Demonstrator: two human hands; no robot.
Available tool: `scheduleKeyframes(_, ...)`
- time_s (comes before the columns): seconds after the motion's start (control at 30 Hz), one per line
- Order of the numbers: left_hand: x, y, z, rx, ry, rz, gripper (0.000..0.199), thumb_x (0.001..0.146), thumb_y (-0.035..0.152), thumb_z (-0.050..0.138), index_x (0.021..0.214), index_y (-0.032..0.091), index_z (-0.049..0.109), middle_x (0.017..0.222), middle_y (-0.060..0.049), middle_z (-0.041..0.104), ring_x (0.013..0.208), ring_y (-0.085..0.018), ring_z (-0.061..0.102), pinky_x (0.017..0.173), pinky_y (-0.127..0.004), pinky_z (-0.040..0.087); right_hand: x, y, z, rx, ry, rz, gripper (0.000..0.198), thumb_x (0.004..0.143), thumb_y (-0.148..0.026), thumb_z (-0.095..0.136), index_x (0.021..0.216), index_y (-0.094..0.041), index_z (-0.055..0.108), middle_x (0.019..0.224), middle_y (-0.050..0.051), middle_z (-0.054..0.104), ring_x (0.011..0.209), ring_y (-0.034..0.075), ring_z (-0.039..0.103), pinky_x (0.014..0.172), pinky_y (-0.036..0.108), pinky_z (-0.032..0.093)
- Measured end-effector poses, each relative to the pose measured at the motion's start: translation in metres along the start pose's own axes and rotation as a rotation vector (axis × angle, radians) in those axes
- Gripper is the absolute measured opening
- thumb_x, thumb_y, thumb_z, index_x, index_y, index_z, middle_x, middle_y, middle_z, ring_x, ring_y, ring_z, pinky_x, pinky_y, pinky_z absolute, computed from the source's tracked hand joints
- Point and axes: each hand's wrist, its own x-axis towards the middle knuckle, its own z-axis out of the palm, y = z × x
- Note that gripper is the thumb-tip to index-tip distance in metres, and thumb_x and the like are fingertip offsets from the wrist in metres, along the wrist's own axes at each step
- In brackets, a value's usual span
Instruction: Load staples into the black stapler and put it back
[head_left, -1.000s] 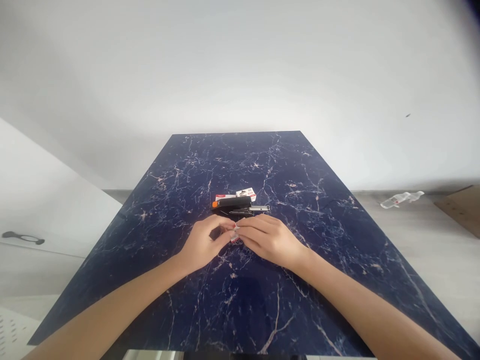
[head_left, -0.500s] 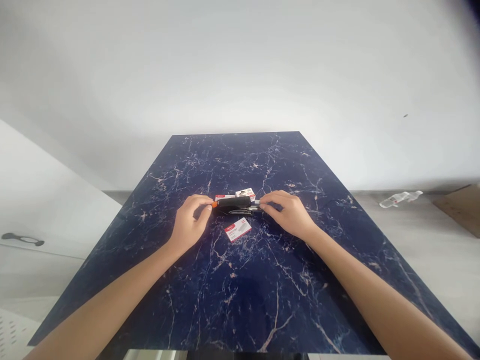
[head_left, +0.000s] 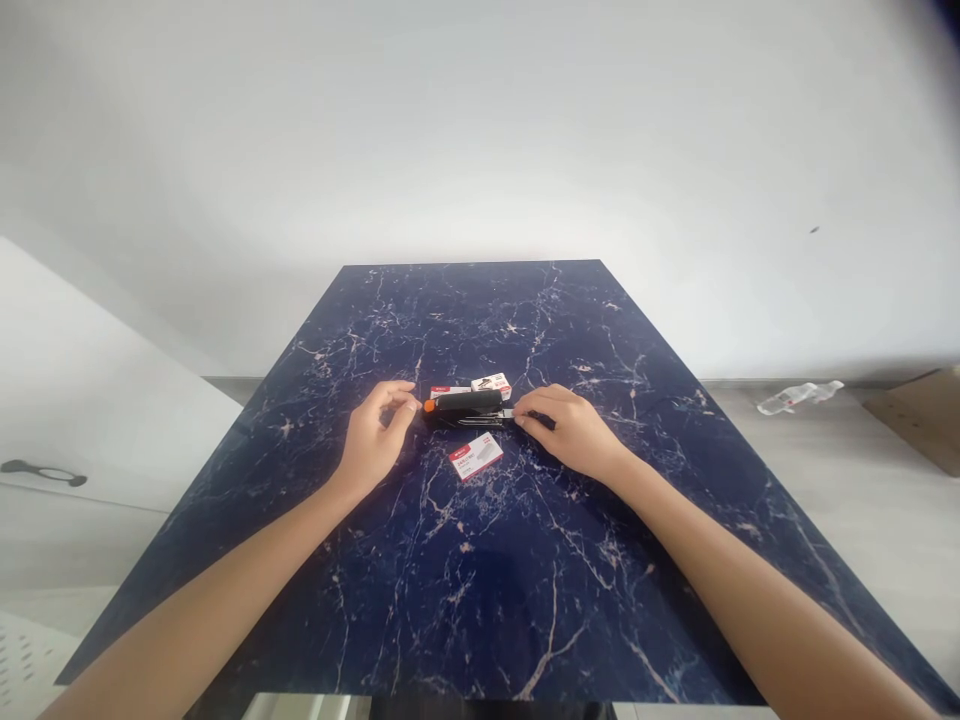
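A black stapler with an orange tip at its left end lies across the middle of the table. A metal part sticks out from its right end, and my right hand has thumb and fingers closed on that part. Just left of the orange tip is my left hand, fingers parted, with a slight gap to the stapler. In front of the stapler lies a red-and-white staple box. Behind it a small white box sits, beside another red-and-white box that the stapler partly hides.
The table has a dark blue marbled top, and its far edge meets a pale wall. Down on the floor to the right are clear plastic bottles and a cardboard box. A white door with a dark handle stands at left.
My left hand has let go of the stapler's orange end and drawn back slightly left. My right hand stays at the metal end. The camera view has shifted a little.
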Motion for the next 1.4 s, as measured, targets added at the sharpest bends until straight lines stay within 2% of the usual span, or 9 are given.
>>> scheduleKeyframes(0.13,0.0,0.006,0.001,0.069,-0.057,0.042,0.024,0.097,0.033,0.059,0.118,0.025,0.066,0.11,-0.005,0.075,0.106,-0.025,0.07,0.095,-0.044,0.056,0.001,-0.007,-0.011,-0.157,0.029,0.116,0.012,0.096,-0.025,0.058,0.087,-0.022,0.066,0.095,0.005,0.072,0.082,0.02,0.063,0.072,0.033,0.049)
scheduleKeyframes(0.3,0.001,0.009,0.003,0.265,-0.226,0.128,0.038,0.091,0.029,0.066,0.129,0.028,0.063,0.126,-0.006,0.07,0.115,-0.029,0.067,0.097,-0.049,0.055,-0.001,-0.027,-0.015,-0.312,-0.056,0.3,0.019,0.091,-0.027,0.057,0.074,-0.022,0.054,0.064,0.0,0.061,0.051,0.013,0.047,0.052,0.028,0.03)
scheduleKeyframes(0.57,0.004,0.008,0.003,0.133,-0.271,0.087,0.036,0.088,0.03,0.074,0.124,0.029,0.067,0.119,-0.004,0.075,0.107,-0.027,0.073,0.094,-0.045,0.059,-0.012,-0.082,0.03,-0.302,-0.106,0.177,0.013,0.091,-0.031,0.056,0.086,-0.019,0.056,0.09,0.008,0.065,0.065,0.017,0.057,0.055,0.03,0.029)
scheduleKeyframes(0.73,0.004,0.01,0.005,0.138,-0.276,0.09,0.043,0.086,0.032,0.078,0.127,0.03,0.065,0.117,-0.004,0.076,0.107,-0.027,0.073,0.094,-0.044,0.059,-0.008,-0.075,0.03,-0.284,-0.13,0.125,0.016,0.092,-0.034,0.057,0.084,-0.02,0.056,0.099,0.008,0.063,0.069,0.017,0.058,0.057,0.03,0.033)
scheduleKeyframes(0.9,-0.005,0.015,0.013,0.335,-0.267,0.215,0.045,0.091,0.035,0.072,0.134,0.027,0.058,0.121,-0.008,0.074,0.108,-0.03,0.07,0.094,-0.048,0.055,-0.007,-0.066,0.029,-0.287,-0.02,0.217,0.017,0.097,-0.031,0.052,0.085,-0.02,0.054,0.113,0.01,0.063,0.082,0.02,0.063,0.061,0.03,0.038)
scheduleKeyframes(1.07,-0.009,0.015,0.011,0.486,-0.267,0.263,0.04,0.097,0.041,0.061,0.133,0.023,0.058,0.113,-0.009,0.073,0.1,-0.032,0.068,0.091,-0.052,0.051,-0.011,-0.071,0.023,-0.12,-0.06,0.24,0.024,0.096,-0.033,0.058,0.077,-0.021,0.049,0.079,0.003,0.062,0.064,0.015,0.056,0.058,0.028,0.036)
scheduleKeyframes(1.2,-0.004,0.014,-0.001,0.277,-0.464,0.249,0.041,0.099,0.04,0.057,0.138,0.026,0.057,0.119,-0.009,0.072,0.105,-0.027,0.068,0.093,-0.044,0.052,-0.013,-0.073,0.022,0.218,-0.084,0.164,0.027,0.096,-0.026,0.057,0.072,-0.021,0.047,0.07,-0.003,0.062,0.058,0.011,0.052,0.061,0.025,0.039)
scheduleKeyframes(1.3,0.001,0.02,-0.016,0.263,-0.648,0.256,0.044,0.099,0.042,0.057,0.141,0.027,0.057,0.127,-0.01,0.068,0.112,-0.027,0.066,0.096,-0.042,0.051,-0.012,-0.065,0.024,0.196,0.056,0.2,0.03,0.096,-0.027,0.057,0.069,-0.021,0.046,0.062,-0.004,0.055,0.055,0.011,0.048,0.058,0.026,0.036)
scheduleKeyframes(1.4,0.004,0.029,-0.034,0.324,-0.796,0.187,0.059,0.091,0.049,0.067,0.145,0.029,0.053,0.13,-0.01,0.066,0.109,-0.028,0.065,0.087,-0.037,0.052,-0.01,-0.054,0.025,0.142,0.157,0.24,0.028,0.096,-0.029,0.059,0.071,-0.022,0.048,0.062,-0.004,0.052,0.055,0.012,0.048,0.057,0.027,0.036)
